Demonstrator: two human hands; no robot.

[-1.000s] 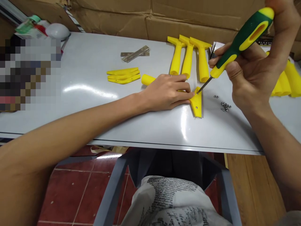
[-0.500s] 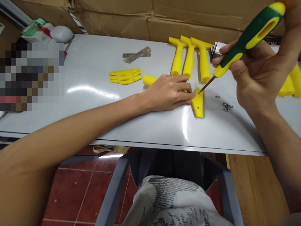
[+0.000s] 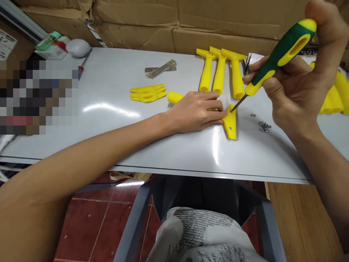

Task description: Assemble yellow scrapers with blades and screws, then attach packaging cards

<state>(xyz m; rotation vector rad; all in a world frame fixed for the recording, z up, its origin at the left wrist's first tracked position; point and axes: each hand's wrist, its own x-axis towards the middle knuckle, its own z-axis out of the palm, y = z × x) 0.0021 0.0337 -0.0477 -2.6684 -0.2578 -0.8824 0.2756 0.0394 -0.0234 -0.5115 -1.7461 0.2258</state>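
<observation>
My left hand (image 3: 197,112) presses a yellow scraper (image 3: 231,134) flat to the table, fingers over its handle and head. The handle's end pokes out left of the hand; its middle is hidden. A thin clear-looking strip edges the head on the right. In my right hand (image 3: 302,85) is a green and yellow screwdriver (image 3: 282,52), slanted, its tip on the upper screw of the head. A lower screw (image 3: 230,128) shows in the same head. Small loose screws (image 3: 264,126) lie to the right, below my right hand.
Several yellow scraper handles (image 3: 206,74) lie at the back, and more yellow handles (image 3: 331,100) at the right. Yellow cover plates (image 3: 148,94) and flat metal-looking strips (image 3: 163,69) lie left of centre. Cardboard boxes (image 3: 136,29) line the table's back edge.
The screwdriver's handle end has moved down and left with my right hand, its tip staying at the upper screw. My left hand keeps its hold. The whole view has shifted slightly.
</observation>
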